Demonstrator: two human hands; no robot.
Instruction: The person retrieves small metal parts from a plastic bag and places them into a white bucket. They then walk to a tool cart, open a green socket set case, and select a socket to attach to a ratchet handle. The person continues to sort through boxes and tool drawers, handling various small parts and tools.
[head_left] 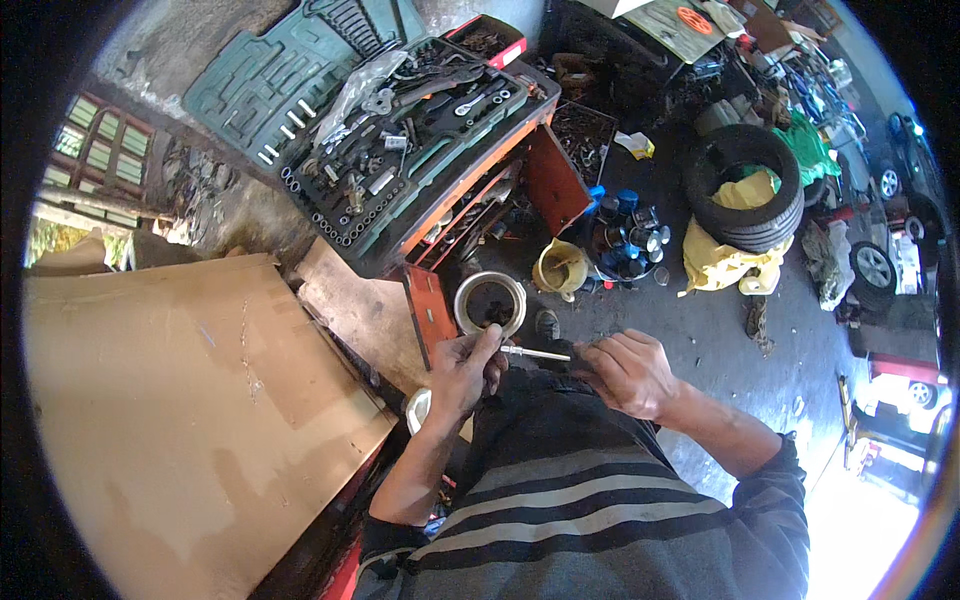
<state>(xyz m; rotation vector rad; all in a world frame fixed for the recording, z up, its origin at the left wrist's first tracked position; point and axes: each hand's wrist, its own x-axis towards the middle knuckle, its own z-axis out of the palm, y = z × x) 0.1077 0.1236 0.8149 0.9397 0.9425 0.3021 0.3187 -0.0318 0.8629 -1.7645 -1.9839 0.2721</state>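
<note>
In front of my body, both hands meet on a slim silver socket extension bar (540, 353). The fingers of my left hand (466, 368) are closed around its left end, where the metal looks thicker. My right hand (630, 372) is closed at the other end, over something dark that is mostly hidden by the fingers. Just beyond my left hand, a round metal bowl (462, 305) holds dark bits. A large green socket set case (400, 215) lies unfolded on the tool cabinet ahead, filled with sockets, wrenches and a ratchet (468, 106).
The orange-red cabinet (555, 180) has its doors swung out. A yellowish bucket (560, 268), a basin of blue-capped bottles (628, 240) and a tire (745, 190) on yellow cloth stand on the floor. A big cardboard sheet (190, 400) covers the left side.
</note>
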